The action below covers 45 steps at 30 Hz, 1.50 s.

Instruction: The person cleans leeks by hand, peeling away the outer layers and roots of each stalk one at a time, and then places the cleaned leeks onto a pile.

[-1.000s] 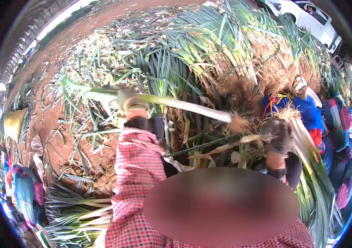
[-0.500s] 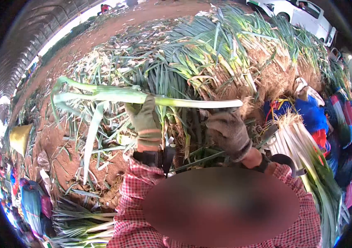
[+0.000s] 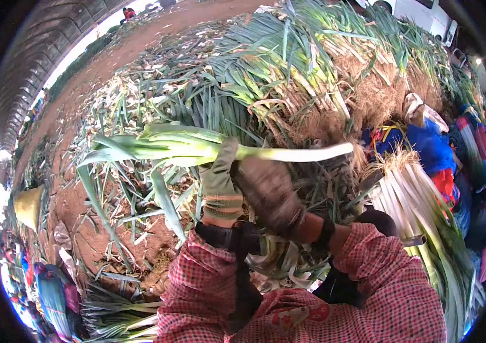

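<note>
A long leek [image 3: 183, 147] lies crosswise in front of me, its green leaves to the left and its white stalk to the right. My left hand [image 3: 220, 180], in a work glove, is closed around the leek where green turns to white. My gloved right hand [image 3: 270, 191] is just beside it, under the white stalk. Motion blurs its fingers, so I cannot see whether they grip the stalk. To the right, a bunch of clean white leeks [image 3: 411, 200] lies with roots pointing away from me.
Behind my hands, a large heap of leeks [image 3: 317, 63] shows brown roots [image 3: 371, 86]. Leaf scraps [image 3: 134, 194] litter the soil. A blue bag [image 3: 431, 148] is at right, more leeks [image 3: 120, 314] at lower left, a yellow object [image 3: 28, 207] far left, and a white vehicle [image 3: 411, 16] at the back.
My right hand has moved left, from near the stalk's root end to beside my left hand. My left hand and the leek have shifted slightly right, and the leaves are fanned differently.
</note>
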Each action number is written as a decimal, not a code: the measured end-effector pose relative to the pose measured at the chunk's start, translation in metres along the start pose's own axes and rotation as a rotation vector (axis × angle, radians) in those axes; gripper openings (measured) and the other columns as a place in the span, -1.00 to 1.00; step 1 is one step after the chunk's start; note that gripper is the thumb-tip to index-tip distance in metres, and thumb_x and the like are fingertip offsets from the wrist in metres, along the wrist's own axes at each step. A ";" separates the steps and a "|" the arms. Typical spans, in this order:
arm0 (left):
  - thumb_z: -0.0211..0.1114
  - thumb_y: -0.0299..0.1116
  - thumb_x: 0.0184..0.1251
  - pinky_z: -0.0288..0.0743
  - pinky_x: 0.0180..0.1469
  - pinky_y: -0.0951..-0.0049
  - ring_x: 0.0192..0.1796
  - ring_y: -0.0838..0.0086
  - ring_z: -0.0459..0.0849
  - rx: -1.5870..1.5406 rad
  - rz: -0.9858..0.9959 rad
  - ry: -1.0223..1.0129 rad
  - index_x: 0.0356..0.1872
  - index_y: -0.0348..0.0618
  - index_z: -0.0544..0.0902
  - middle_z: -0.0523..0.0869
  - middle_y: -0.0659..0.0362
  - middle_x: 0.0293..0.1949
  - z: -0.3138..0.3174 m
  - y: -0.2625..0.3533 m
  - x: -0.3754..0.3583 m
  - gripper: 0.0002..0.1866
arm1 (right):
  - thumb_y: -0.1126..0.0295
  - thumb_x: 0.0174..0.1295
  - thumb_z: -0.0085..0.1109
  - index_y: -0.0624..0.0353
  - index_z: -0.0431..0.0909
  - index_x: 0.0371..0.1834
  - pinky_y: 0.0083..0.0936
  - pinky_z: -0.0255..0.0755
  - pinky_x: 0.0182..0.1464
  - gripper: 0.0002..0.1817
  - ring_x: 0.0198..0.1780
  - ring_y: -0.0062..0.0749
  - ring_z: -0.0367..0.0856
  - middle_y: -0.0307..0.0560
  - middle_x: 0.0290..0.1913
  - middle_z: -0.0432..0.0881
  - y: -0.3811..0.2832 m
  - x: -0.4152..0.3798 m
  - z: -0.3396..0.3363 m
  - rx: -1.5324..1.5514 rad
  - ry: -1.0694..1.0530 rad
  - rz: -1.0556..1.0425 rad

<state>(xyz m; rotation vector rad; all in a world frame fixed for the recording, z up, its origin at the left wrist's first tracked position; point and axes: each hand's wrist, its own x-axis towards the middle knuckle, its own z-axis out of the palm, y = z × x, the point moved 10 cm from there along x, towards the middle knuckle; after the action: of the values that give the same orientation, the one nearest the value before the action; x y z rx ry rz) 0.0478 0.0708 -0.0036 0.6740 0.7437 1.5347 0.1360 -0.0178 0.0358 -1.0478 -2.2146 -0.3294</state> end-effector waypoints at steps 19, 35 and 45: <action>0.03 0.02 0.30 0.50 0.04 0.16 0.02 0.24 0.55 -0.148 0.062 -0.198 0.15 -0.09 0.33 0.53 0.11 0.01 0.054 -0.055 -0.028 -0.48 | -0.08 0.09 0.03 0.04 0.12 0.37 -0.08 -0.10 0.35 -0.21 0.40 -0.10 0.06 0.02 0.37 0.15 0.058 0.016 -0.054 0.180 -0.010 0.084; 0.06 -0.13 0.25 0.37 0.17 0.21 0.11 0.25 0.45 0.106 0.285 -0.124 0.06 -0.15 0.32 0.42 0.10 0.01 0.041 -0.044 -0.037 -0.57 | -0.10 0.06 0.02 -0.06 0.42 0.11 -0.02 0.15 0.16 -0.43 0.09 -0.12 0.43 -0.03 0.02 0.51 0.095 0.006 -0.070 -0.076 0.156 0.280; 0.27 0.03 0.11 0.53 0.08 0.10 0.03 0.22 0.56 -0.219 0.255 -0.110 -0.07 -0.03 0.44 0.55 0.15 -0.04 0.013 0.010 -0.013 -0.53 | 0.11 0.16 0.08 0.03 0.36 0.14 -0.22 0.34 0.01 -0.51 0.04 -0.18 0.47 0.02 0.03 0.48 0.266 -0.113 -0.098 -0.426 0.553 1.096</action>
<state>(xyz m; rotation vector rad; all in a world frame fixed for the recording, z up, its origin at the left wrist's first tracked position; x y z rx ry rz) 0.0523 0.0586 0.0124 0.7017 0.4097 1.7654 0.4353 0.0407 0.0224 -1.9242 -0.8837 -0.4995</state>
